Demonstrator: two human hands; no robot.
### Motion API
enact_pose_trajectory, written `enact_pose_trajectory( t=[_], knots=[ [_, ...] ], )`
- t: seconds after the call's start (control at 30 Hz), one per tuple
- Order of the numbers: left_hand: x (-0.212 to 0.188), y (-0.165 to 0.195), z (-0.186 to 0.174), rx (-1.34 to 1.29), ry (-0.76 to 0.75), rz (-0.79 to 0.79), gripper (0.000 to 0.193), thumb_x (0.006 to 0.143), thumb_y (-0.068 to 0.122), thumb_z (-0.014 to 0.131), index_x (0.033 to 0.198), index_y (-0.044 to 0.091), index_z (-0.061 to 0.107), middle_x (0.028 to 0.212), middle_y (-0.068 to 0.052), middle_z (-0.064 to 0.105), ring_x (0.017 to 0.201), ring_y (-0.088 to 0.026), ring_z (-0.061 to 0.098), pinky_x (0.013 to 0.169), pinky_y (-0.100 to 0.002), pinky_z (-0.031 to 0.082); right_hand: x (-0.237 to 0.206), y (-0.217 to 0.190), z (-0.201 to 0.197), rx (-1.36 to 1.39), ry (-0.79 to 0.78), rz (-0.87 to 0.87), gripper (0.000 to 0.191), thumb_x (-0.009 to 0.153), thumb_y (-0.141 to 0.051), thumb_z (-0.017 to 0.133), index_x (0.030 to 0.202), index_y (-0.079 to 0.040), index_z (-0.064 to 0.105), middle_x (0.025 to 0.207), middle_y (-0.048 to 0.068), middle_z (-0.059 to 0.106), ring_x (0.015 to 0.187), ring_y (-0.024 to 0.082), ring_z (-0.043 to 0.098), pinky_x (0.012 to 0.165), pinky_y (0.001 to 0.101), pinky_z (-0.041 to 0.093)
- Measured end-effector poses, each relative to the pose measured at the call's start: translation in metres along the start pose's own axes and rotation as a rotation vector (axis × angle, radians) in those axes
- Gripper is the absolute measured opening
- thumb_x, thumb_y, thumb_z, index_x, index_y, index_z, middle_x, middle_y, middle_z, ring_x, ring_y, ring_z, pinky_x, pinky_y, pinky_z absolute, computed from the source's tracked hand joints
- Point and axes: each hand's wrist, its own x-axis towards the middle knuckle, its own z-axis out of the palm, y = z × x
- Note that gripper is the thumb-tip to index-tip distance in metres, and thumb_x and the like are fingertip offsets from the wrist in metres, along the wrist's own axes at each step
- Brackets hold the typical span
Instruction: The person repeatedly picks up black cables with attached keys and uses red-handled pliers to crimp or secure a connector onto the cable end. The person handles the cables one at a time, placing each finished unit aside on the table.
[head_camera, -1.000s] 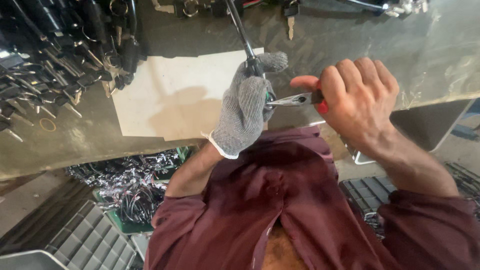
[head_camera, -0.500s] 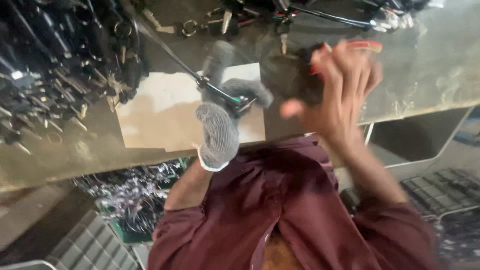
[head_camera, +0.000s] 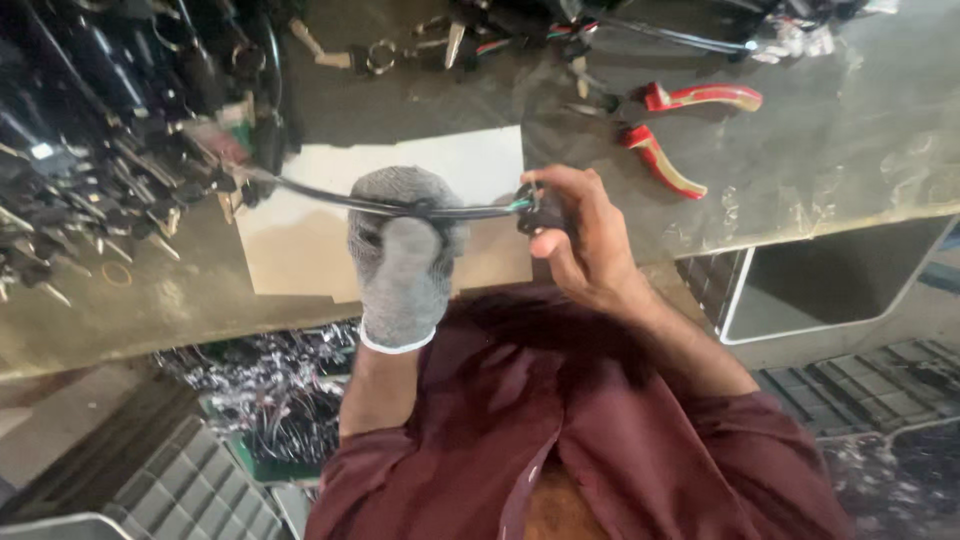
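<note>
The red-handled pliers that the bare right hand gripped a second ago now lie on the bench at about one o'clock from the hands, well apart from them and touched by no one — the cutting or stripping step looks finished, as far as one can judge. The right hand has instead closed its fingertips on a small dark connector at the end of a black cable, where a few coloured wire ends show. The left hand, in a grey knit glove, is clenched around the same cable just beside it, so the cable runs between both hands and arcs away toward ten o'clock into a heap of dark cable assemblies. Under the hands lies a pale sheet of cardboard on a worn, shiny grey workbench. Along the far edge, around twelve o'clock, more wires, keys and rings lie scattered. Below the bench edge at seven o'clock a green crate holds tangled wiring; dark ribbed trays show at five o'clock.
</note>
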Motion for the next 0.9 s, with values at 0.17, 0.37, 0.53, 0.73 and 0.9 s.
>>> enact_pose_trajectory(
  t=[0.17, 0.37, 0.53, 0.73, 0.9],
  knots=[
    [-0.013, 0.002, -0.002, 0.448, -0.018, -0.074, 0.025, 0.096, -0.003, 0.08, 0.118, -0.001, 0.068, 0.116, -0.012, 0.071, 0.101, -0.018, 0.066, 0.088, -0.032, 0.056, 0.011, -0.017, -0.003, -0.241, 0.025, -0.087, 0.04, 0.112, -0.03, 0.06, 0.137, 0.001, 0.055, 0.123, 0.016, 0.064, 0.105, 0.028, 0.058, 0.101, 0.0331, 0.046],
    [0.003, 0.001, 0.013, 0.65, -0.188, 0.067, 0.023, 0.091, 0.006, 0.083, 0.112, 0.003, 0.072, 0.116, -0.008, 0.07, 0.11, -0.02, 0.068, 0.092, -0.031, 0.06, 0.011, -0.02, -0.004, -0.289, 0.015, -0.146, 0.038, 0.114, -0.032, 0.056, 0.132, 0.001, 0.057, 0.119, 0.016, 0.063, 0.108, 0.029, 0.059, 0.098, 0.0368, 0.046],
    [0.011, 0.005, 0.024, 1.113, -0.313, 0.315, 0.035, 0.073, 0.007, 0.09, 0.103, 0.003, 0.073, 0.104, -0.009, 0.07, 0.114, -0.032, 0.062, 0.101, -0.045, 0.051, 0.013, -0.022, 0.001, -0.181, 0.025, -0.178, 0.04, 0.114, -0.033, 0.054, 0.134, 0.002, 0.055, 0.119, 0.017, 0.062, 0.107, 0.03, 0.06, 0.098, 0.0389, 0.049],
    [0.003, -0.003, 0.002, 0.569, -0.23, 0.125, 0.033, 0.084, 0.005, 0.094, 0.105, 0.007, 0.068, 0.096, -0.006, 0.07, 0.088, -0.02, 0.069, 0.079, -0.03, 0.058, 0.024, -0.03, -0.004, -0.327, 0.004, -0.395, 0.032, 0.111, -0.022, 0.057, 0.133, 0.002, 0.057, 0.118, 0.018, 0.062, 0.108, 0.033, 0.061, 0.091, 0.0407, 0.051],
    [-0.002, -0.009, -0.015, 0.806, -0.207, 0.243, 0.038, 0.084, 0.006, 0.092, 0.114, 0.004, 0.068, 0.111, -0.009, 0.074, 0.099, -0.021, 0.074, 0.088, -0.032, 0.06, 0.022, -0.036, -0.006, -0.461, -0.1, -0.407, 0.031, 0.101, -0.008, 0.063, 0.129, 0.005, 0.059, 0.103, 0.017, 0.061, 0.086, 0.034, 0.059, 0.078, 0.0436, 0.05]
  ],
)
